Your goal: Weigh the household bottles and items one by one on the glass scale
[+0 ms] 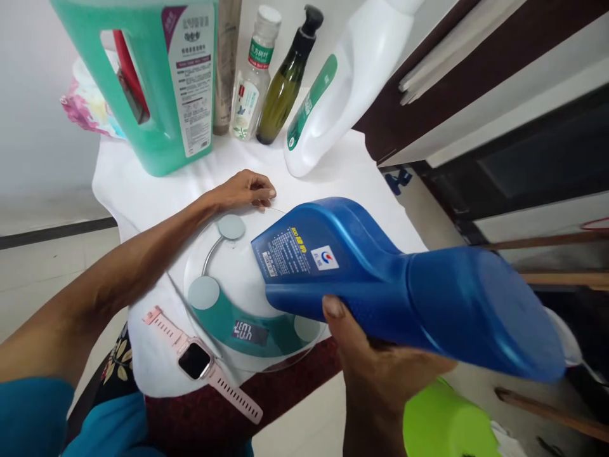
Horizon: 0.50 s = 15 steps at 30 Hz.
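Note:
My right hand (375, 362) is wrapped round a blue plastic bottle (371, 273) with a wide blue cap, its thumb along the near side. The bottle leans, its labelled end over a round glass scale (242, 279); I cannot tell whether they touch. Pale digits show on the scale's small display (250, 332). Beside the scale's far rim rests my left hand (252, 189), fingers curled in, with nothing seen in them. A pink-strapped smartwatch (195, 360) lies on the white cloth (162, 362) at the scale's near left.
Along the back stand a green jug (143, 82), a brown tube (226, 70), a clear bottle (250, 89), an olive pump bottle (285, 89) and a white bottle (342, 82). A bright green bin (450, 422) is low at the right, near wooden bars (552, 412).

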Each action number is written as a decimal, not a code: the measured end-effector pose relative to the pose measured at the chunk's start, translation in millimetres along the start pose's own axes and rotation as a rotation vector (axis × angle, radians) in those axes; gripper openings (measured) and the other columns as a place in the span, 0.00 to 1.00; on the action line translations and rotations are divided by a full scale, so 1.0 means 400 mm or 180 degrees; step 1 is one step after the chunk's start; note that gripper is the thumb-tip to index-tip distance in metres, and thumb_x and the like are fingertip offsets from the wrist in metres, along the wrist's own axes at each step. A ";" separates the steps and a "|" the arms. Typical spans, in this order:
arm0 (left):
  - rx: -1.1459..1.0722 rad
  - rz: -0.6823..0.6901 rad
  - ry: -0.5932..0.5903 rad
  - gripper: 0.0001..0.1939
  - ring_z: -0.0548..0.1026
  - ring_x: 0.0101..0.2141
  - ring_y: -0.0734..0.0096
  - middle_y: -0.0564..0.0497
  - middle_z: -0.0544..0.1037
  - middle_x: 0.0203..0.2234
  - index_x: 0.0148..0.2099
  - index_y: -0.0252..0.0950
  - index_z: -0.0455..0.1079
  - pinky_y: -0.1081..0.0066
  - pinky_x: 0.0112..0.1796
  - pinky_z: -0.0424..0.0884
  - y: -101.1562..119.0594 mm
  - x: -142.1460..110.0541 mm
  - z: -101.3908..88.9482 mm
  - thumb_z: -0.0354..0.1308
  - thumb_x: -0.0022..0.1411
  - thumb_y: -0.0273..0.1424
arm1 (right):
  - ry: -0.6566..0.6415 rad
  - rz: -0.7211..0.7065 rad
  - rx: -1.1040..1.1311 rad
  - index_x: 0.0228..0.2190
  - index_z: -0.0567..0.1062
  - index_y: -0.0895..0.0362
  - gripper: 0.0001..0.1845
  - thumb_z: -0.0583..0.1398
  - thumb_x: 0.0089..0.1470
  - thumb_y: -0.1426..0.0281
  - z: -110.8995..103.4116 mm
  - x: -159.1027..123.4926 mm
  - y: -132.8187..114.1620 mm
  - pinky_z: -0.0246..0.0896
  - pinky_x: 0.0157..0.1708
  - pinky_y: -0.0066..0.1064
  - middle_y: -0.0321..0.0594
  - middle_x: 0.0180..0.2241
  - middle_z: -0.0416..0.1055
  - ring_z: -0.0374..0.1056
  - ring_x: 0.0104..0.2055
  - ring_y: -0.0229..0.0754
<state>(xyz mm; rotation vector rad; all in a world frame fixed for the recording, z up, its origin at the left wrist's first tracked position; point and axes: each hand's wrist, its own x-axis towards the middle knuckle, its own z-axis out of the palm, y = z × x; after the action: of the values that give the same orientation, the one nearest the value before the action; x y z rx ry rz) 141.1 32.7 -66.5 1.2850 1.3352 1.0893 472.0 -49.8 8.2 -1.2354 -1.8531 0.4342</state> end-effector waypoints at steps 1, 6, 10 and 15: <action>0.0001 -0.0026 0.0035 0.10 0.83 0.36 0.69 0.41 0.85 0.38 0.46 0.30 0.82 0.62 0.47 0.81 0.001 -0.001 0.001 0.67 0.73 0.33 | -0.0128 -0.0007 -0.0067 0.48 0.85 0.38 0.28 0.80 0.46 0.49 -0.011 -0.010 0.015 0.87 0.50 0.63 0.39 0.40 0.83 0.84 0.50 0.62; 0.0133 -0.0043 0.0106 0.14 0.83 0.38 0.67 0.41 0.85 0.40 0.47 0.29 0.82 0.60 0.49 0.81 0.007 -0.002 -0.002 0.67 0.71 0.37 | -0.0473 0.0213 0.0399 0.54 0.84 0.31 0.31 0.78 0.48 0.51 -0.012 -0.048 0.050 0.89 0.40 0.58 0.37 0.39 0.84 0.84 0.47 0.61; 0.0433 -0.0004 0.0003 0.16 0.84 0.43 0.62 0.41 0.87 0.44 0.48 0.31 0.82 0.58 0.53 0.80 0.026 -0.016 -0.008 0.67 0.67 0.39 | -0.0415 0.0225 0.0950 0.59 0.82 0.41 0.43 0.81 0.41 0.52 0.034 -0.034 0.010 0.87 0.45 0.63 0.45 0.45 0.84 0.83 0.46 0.64; 0.0777 0.0009 -0.0046 0.20 0.83 0.46 0.56 0.42 0.87 0.45 0.47 0.32 0.82 0.59 0.51 0.79 0.071 -0.073 0.002 0.68 0.61 0.43 | -0.0390 0.0345 0.1793 0.68 0.72 0.47 0.50 0.77 0.48 0.50 0.064 -0.040 -0.061 0.80 0.59 0.61 0.51 0.59 0.79 0.80 0.60 0.62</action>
<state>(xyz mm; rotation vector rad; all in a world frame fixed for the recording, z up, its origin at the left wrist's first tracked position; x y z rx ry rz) 145.9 5.0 -36.8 1.4689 1.4901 0.9379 439.8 -70.7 2.4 -0.9342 -1.6039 1.0307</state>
